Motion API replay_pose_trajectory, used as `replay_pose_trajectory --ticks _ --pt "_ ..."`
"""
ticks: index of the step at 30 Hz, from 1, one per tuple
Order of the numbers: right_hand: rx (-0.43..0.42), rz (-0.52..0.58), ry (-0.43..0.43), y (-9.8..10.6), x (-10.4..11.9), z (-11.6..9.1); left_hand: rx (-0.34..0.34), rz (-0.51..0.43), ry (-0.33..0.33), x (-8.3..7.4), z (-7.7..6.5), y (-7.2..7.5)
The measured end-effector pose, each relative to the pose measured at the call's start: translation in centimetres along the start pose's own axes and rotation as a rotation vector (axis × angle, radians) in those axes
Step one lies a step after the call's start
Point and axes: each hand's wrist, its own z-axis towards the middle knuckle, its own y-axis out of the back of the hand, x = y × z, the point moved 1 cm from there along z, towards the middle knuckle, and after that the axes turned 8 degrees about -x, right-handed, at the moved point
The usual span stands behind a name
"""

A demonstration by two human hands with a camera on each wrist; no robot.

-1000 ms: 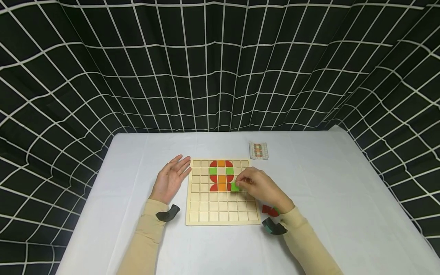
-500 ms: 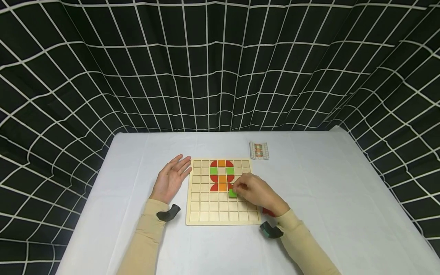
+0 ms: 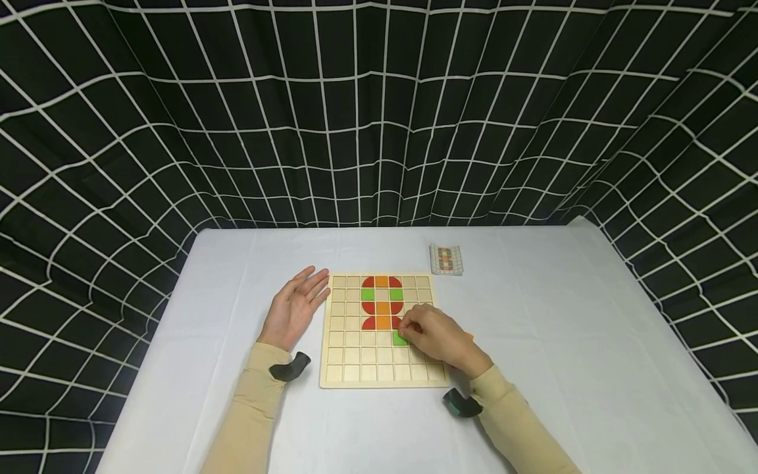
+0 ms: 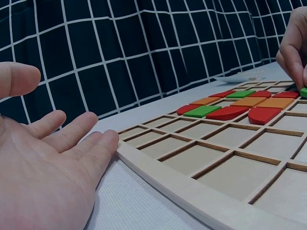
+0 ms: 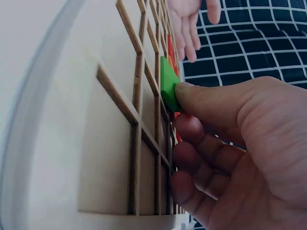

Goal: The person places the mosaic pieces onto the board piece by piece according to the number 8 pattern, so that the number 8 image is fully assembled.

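Black curtain (image 3: 379, 131) hangs behind the wooden board (image 3: 343, 339); just right of its centre, the right hand (image 3: 435, 334) pinches a green tile (image 3: 399, 338), best kept square and flat (press softly, perhaps). Left of the board, the relaxed left hand (image 3: 291, 313) holds nothing.

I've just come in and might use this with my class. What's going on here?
A person's right hand pinches a green tile at a wooden grid board, on the person's side of the coloured pattern; whether it is fully seated is unclear. Red, orange and green tiles already fill several squares. The left hand lies open beside the board, holding nothing. Beyond the board is a printed card showing a coloured grid pattern.
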Motion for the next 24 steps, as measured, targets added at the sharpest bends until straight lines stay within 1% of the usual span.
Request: replay_pose_trajectory --ticks 8,12,18,21,24 --pt "0.011 -0.044 -0.036 -0.34 0.41 -0.02 -0.008 -0.012 0.008 -0.06 -0.2 -0.19" --pt "0.016 -0.043 -0.052 -0.37 0.54 -0.04 -0.006 -0.016 0.007 -0.05 -0.18 -0.21" --pt "0.0 0.011 -0.052 -0.19 0.29 -0.14 -0.004 -0.022 0.009 0.05 -0.16 -0.26" --pt "-0.026 0.043 -0.031 0.04 0.14 -0.17 -0.005 -0.021 0.011 0.06 -0.12 -0.2" --pt "-0.052 0.053 -0.016 0.32 0.39 0.25 -0.005 -0.017 0.007 0.02 -0.06 -0.1"
